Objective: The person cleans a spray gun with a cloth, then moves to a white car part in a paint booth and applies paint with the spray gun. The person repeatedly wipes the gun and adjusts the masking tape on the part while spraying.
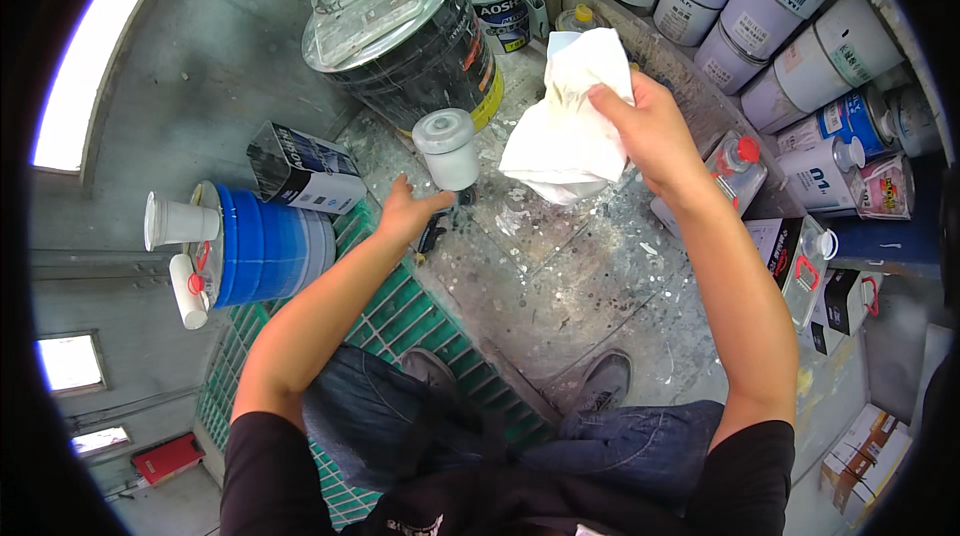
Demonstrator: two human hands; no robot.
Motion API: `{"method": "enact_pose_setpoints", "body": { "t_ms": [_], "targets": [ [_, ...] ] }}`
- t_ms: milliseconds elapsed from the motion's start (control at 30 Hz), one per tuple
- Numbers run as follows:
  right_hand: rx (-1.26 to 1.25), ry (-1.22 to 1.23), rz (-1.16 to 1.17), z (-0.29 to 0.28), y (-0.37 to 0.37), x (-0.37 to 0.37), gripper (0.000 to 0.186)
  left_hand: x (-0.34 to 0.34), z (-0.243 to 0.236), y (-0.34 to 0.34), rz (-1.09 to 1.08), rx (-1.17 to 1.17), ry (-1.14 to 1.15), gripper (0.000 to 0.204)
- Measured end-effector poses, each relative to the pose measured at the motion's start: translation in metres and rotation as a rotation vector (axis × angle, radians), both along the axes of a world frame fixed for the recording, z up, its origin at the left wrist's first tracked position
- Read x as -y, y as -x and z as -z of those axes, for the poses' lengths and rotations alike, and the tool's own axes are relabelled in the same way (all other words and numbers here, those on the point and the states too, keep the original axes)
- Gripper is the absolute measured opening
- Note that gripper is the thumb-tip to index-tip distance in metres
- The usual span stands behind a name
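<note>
A spray gun with a lidded, whitish paint cup point(448, 151) is left of centre. My left hand point(408, 213) is closed around the gun just below the cup, its thumb pointing right and one finger sticking up at the left. Dark parts of the gun point(430, 234) show beside the thumb; the rest is hidden by the hand and cup. Out in front to the right, my right hand point(655, 131) grips a crumpled white wiping cloth point(565, 131), thumb on top. The cloth hangs over the paint-spotted surface, apart from the cup.
A large black drum point(410, 66) with a grey lid stands ahead. At left are a blue bucket point(265, 246) and a rectangular can point(305, 171). Stacked paint cans point(750, 21) and solvent tins point(800, 266) line the right. Green grating point(400, 321) lies beneath my left arm.
</note>
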State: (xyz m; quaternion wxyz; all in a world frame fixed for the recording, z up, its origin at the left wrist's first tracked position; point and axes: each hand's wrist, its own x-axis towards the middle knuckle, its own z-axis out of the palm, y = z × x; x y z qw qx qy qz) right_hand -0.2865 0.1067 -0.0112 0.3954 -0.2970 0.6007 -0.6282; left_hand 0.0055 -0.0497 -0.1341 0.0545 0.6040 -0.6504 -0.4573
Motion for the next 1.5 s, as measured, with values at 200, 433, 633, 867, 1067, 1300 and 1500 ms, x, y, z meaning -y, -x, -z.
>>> {"method": "enact_pose_setpoints", "body": {
  "t_ms": [200,433,633,867,1067,1300,1500],
  "targets": [
    [-0.103,-0.02,-0.033,0.014,0.002,-0.002,0.03,0.007,0.059,0.029,0.076,-0.059,0.275,0.117],
    [0.039,-0.053,-0.018,0.005,0.002,-0.016,0.029,0.008,0.075,0.045,0.028,-0.249,0.333,0.091],
    [0.015,-0.049,-0.031,0.011,0.004,-0.022,0.03,0.0,0.071,0.042,0.001,-0.325,0.359,0.083],
    [-0.264,-0.086,0.077,0.033,0.01,-0.03,0.036,-0.035,-0.04,0.022,0.051,-0.574,0.22,0.071],
    [-0.388,-0.014,0.159,0.008,-0.021,-0.031,0.036,-0.053,-0.155,-0.002,0.052,-0.88,0.232,0.074],
    [-0.632,0.36,0.095,-0.046,-0.082,-0.048,0.029,-0.058,-0.22,0.005,0.147,-1.024,0.369,0.076],
    [-0.505,0.488,-0.007,-0.036,-0.091,-0.05,0.024,-0.024,-0.186,-0.021,0.173,-1.074,0.335,0.034]
  ]
}}
